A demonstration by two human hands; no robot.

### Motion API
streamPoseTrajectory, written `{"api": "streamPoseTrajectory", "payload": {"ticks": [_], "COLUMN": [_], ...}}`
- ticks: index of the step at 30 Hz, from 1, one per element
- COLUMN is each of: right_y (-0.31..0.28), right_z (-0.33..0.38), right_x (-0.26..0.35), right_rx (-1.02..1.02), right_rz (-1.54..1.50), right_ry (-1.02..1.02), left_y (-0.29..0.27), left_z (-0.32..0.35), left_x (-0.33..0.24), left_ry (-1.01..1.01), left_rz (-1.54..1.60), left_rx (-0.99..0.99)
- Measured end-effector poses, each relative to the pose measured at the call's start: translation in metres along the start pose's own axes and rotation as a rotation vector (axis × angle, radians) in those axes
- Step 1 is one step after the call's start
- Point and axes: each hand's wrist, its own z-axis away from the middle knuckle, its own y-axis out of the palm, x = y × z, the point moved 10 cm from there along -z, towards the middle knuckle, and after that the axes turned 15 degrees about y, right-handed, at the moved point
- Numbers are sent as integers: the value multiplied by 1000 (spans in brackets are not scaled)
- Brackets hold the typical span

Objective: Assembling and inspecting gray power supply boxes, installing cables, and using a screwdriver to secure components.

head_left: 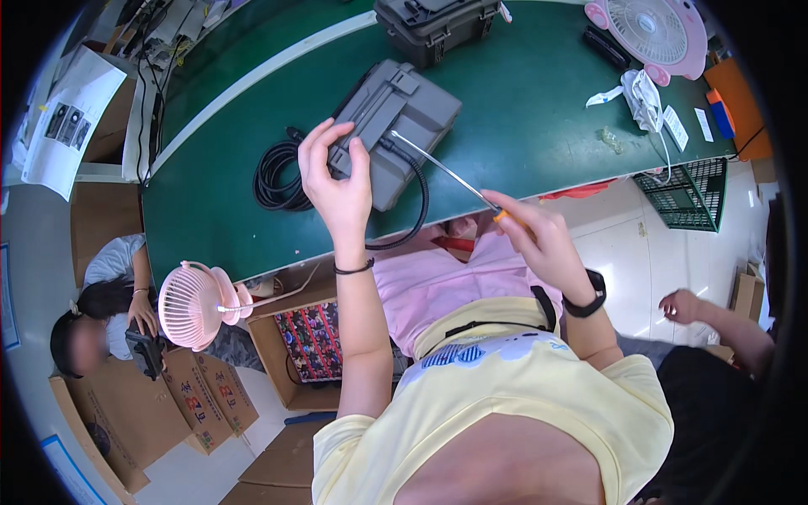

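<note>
A grey hard plastic case (429, 105) with a latch lies tilted on the green table, a black corrugated cable (418, 202) running out of its near side. My left hand (337, 181) is at the case's left edge, thumb and fingers curved and apart, fingertips at its surface; whether they press on it I cannot tell. In my right hand (547, 248) is a screwdriver (446, 170) with an orange handle and a long metal shaft. Its tip reaches the case near where the cable enters. A coil of black cable (278, 177) lies left of the case.
Another dark grey case (433, 29) stands at the far edge. A pink fan (652, 34), a plastic bag (641, 99) and a green crate (694, 194) are at the right. A small pink fan (192, 305) is at left. Other people are on both sides; cartons (206, 404) stand below.
</note>
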Motion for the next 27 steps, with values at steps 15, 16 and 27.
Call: {"api": "streamPoseTrajectory", "payload": {"ticks": [15, 16, 27], "right_y": [18, 18, 29], "right_z": [15, 16, 10], "right_x": [18, 19, 3], "right_rx": [-223, -254, -78], "right_rz": [361, 375, 50], "right_ry": [-151, -164, -48], "left_y": [-3, -3, -4], "left_z": [5, 4, 6], "left_x": [-6, -7, -4], "left_ry": [-47, -42, -52], "left_rz": [-39, -34, -13], "left_rx": [-7, -13, -8]}}
